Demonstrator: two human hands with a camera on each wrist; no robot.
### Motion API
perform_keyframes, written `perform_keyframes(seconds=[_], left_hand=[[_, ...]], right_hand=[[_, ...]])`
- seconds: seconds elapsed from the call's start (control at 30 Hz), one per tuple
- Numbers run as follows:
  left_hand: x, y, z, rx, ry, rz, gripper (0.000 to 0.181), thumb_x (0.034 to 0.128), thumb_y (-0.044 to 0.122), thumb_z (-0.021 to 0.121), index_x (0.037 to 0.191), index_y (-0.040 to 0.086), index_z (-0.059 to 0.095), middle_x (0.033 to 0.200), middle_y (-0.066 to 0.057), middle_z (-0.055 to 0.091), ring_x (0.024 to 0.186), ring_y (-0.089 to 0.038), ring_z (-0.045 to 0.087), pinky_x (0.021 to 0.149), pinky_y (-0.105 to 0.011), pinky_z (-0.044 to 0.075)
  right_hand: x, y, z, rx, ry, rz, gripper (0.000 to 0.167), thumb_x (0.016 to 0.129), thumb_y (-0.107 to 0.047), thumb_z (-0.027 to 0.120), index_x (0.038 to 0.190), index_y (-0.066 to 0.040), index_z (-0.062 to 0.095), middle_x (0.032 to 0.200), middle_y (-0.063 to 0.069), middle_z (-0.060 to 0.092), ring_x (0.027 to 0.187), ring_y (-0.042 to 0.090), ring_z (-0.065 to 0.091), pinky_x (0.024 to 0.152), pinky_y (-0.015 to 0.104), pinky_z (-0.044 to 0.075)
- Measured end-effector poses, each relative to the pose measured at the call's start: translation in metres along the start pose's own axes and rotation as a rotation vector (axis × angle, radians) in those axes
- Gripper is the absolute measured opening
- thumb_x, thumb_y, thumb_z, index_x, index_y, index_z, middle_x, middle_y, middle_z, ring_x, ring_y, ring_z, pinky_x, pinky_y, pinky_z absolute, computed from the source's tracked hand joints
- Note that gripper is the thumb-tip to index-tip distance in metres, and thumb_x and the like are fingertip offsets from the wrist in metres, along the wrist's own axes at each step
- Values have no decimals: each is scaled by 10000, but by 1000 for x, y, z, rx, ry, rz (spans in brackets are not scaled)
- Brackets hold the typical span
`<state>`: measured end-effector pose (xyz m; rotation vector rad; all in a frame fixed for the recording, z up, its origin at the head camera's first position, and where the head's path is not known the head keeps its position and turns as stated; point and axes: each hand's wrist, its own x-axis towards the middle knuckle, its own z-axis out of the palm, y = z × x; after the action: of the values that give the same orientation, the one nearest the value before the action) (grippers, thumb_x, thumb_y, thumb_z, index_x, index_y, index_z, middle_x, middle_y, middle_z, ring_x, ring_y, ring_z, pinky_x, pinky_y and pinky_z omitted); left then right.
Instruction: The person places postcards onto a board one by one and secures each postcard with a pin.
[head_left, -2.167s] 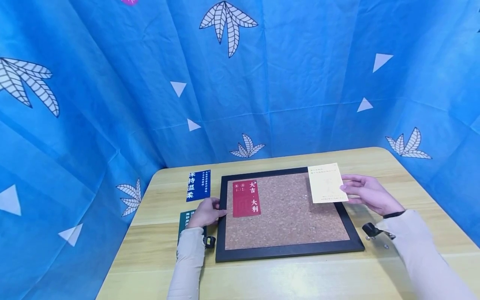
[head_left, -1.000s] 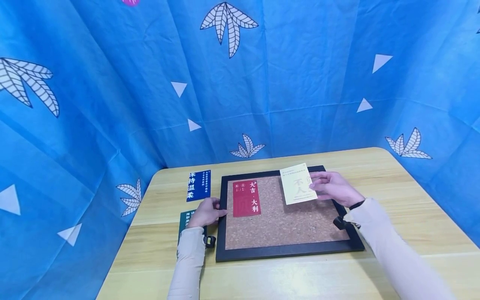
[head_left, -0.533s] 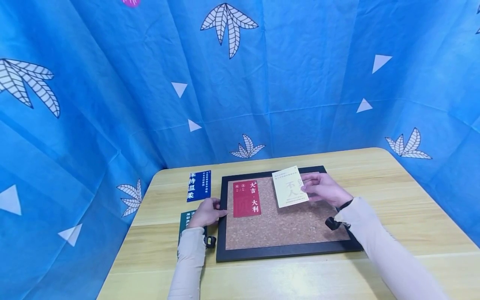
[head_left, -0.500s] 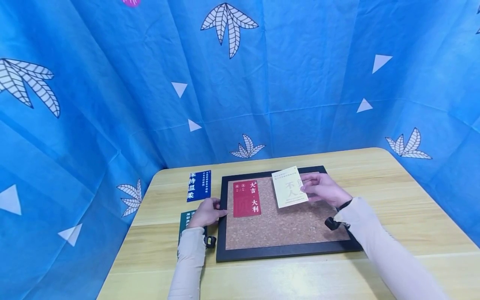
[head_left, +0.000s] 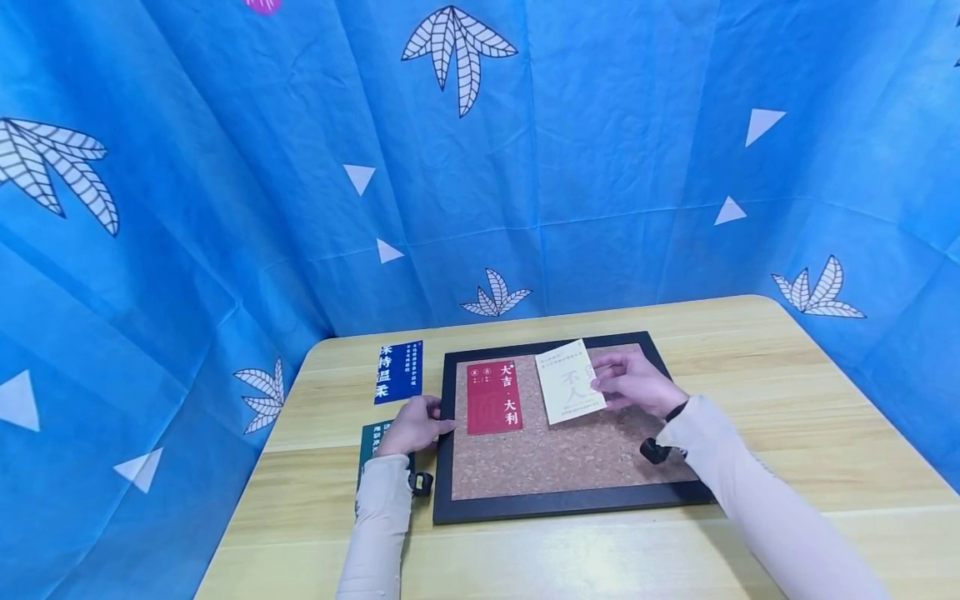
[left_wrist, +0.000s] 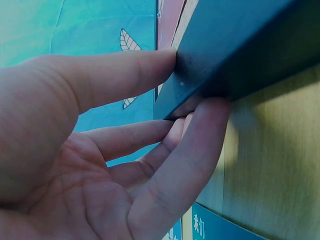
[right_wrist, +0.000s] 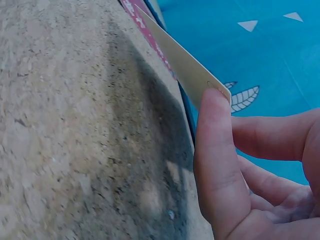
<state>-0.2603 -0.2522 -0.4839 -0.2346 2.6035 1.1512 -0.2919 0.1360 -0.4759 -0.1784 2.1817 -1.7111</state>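
My right hand [head_left: 637, 385] pinches a pale yellow card [head_left: 570, 387] by its right edge, thumb in front and fingers behind. The card is tilted above the cork board [head_left: 570, 462], and its shadow falls on the cork in the right wrist view. Flat on the board's left part lies a red card [head_left: 493, 400] with white characters. My left hand [head_left: 412, 427] grips the board's black frame [left_wrist: 210, 55] at the left side, thumb on top and fingers at the outer edge and underside.
Left of the board, a blue card [head_left: 399, 372] lies on the wooden table [head_left: 780, 375]. A green card [head_left: 369, 442] is partly covered by my left hand and wrist. A blue patterned curtain [head_left: 615, 167] hangs behind and on both sides.
My right hand has carried the yellow card leftward from the board's right side and lower towards the red card. My left hand has stayed on the frame.
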Motion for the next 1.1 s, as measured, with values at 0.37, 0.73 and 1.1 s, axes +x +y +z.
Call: perform_keyframes(seconds=[0.37, 0.73, 1.1], left_hand=[[-1, 1, -1, 2, -2, -6, 621, 927, 181, 782, 1466, 8, 527, 1228, -147, 633, 1047, -284, 648, 900, -446, 629], [-1, -2, -1, 3, -9, 7, 624, 929, 178, 778, 1467, -7, 521, 1254, -160, 633, 1044, -275, 658, 870, -431, 637], [-2, -1, -1, -3, -8, 8, 607, 935, 175, 772, 1461, -6, 529, 1240, -159, 633, 1035, -273, 660, 877, -433, 636]], right_hand=[[7, 3, 10, -7, 21, 54, 521, 971, -26, 659, 1446, 93, 478, 972, 74, 688, 801, 118, 709, 673, 308, 637], [10, 7, 17, -48, 31, 61, 548, 978, -69, 671, 1470, 63, 469, 1067, 143, 675, 813, 133, 708, 694, 308, 640], [9, 7, 25, -129, 71, 43, 507, 972, -61, 683, 1430, 77, 516, 978, 169, 666, 747, 150, 716, 684, 344, 649]])
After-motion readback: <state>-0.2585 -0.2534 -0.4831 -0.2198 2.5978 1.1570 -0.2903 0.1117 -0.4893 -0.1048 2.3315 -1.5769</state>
